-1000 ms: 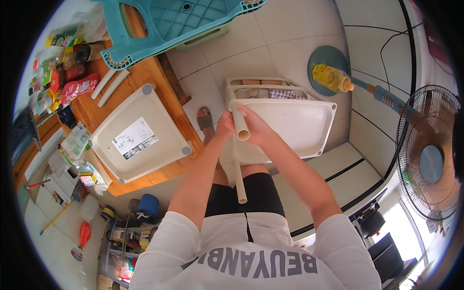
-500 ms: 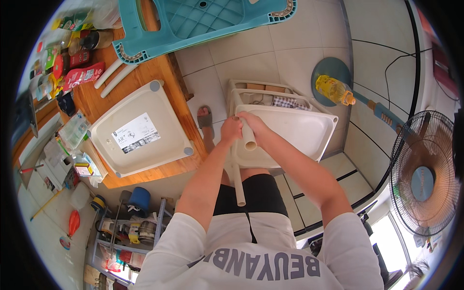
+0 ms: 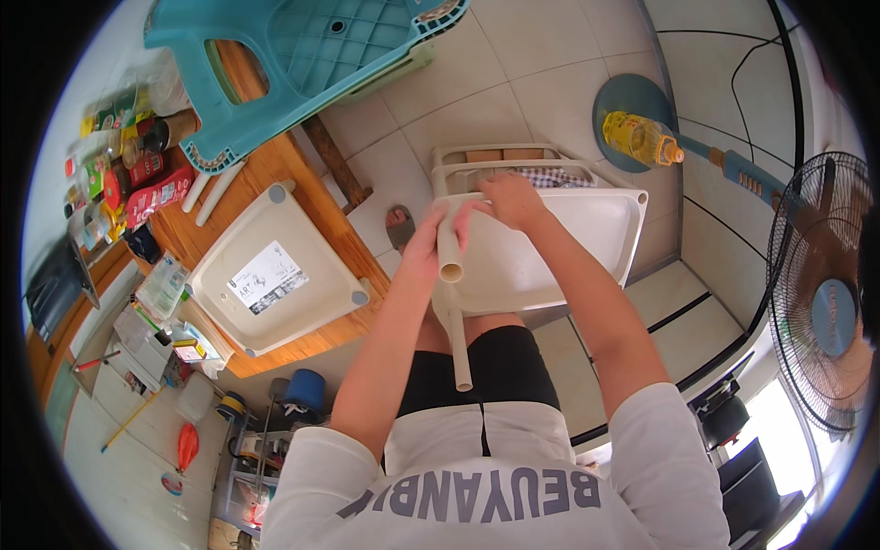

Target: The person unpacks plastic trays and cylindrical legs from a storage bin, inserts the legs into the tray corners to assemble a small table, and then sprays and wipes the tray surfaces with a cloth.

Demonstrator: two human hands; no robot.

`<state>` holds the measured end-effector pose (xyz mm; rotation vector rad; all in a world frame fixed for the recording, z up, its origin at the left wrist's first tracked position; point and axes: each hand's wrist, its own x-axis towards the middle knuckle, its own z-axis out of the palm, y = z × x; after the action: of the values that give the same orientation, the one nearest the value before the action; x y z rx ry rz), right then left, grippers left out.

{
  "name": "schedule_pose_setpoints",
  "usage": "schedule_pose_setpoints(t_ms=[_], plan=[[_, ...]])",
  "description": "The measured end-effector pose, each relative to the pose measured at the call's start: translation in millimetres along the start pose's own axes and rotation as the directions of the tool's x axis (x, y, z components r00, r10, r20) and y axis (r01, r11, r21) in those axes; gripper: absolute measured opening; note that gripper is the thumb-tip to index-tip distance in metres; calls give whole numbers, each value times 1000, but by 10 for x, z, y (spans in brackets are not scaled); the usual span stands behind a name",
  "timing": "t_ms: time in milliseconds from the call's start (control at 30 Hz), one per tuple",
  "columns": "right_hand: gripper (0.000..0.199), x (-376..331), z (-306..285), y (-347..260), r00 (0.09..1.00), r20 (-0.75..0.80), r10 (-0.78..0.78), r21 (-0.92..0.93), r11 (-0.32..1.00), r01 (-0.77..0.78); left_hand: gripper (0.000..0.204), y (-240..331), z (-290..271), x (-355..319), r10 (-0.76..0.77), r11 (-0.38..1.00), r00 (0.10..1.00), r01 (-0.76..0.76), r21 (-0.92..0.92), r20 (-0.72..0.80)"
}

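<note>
My left hand (image 3: pixel 429 242) is wrapped round a short cream plastic tube (image 3: pixel 450 261), its open end facing me. Just right of it, my right hand (image 3: pixel 517 201) is curled at the far rim of a cream shelf tray (image 3: pixel 550 261). Its fingertips are partly hidden, so what they grip does not show clearly. The tray belongs to a small shelf rack (image 3: pixel 500 156) standing on its side between my legs and the far floor. A longer cream tube (image 3: pixel 460 348) runs from the tray's left corner toward my lap.
A wooden table (image 3: pixel 367 266) at left bears another cream tray (image 3: pixel 316 298), two loose tubes (image 3: pixel 220 192) and bottles. An upturned teal stool (image 3: pixel 302 55) stands at the far left. At right are a standing fan (image 3: pixel 830 293) and an oil bottle (image 3: pixel 637 137) on its round base.
My right hand has come off the tube and moved right to the tray's far rim. My left hand now surrounds the tube. The whole view has shifted slightly.
</note>
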<state>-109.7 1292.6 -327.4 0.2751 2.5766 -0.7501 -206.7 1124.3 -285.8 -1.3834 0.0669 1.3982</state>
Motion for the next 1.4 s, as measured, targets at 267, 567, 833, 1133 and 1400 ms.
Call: schedule_pose_setpoints(t_ms=[267,567,833,1133,1400], plan=[[60,53,-11,3,968,223,113,-19,994,-112,17,25,-75,199,111,967,959,-44,250,-260],[59,31,113,63,986,149,79,12,997,-81,19,-102,44,232,250,873,892,-39,486,-376],[60,97,138,-5,993,109,47,34,998,-51,18,293,107,-79,-57,865,943,211,455,-329],[60,79,116,38,991,122,48,50,997,-54,19,81,124,62,35,942,939,83,325,-342],[57,104,114,-18,994,105,28,76,996,-36,27,-108,-102,16,75,973,980,-31,-230,186]])
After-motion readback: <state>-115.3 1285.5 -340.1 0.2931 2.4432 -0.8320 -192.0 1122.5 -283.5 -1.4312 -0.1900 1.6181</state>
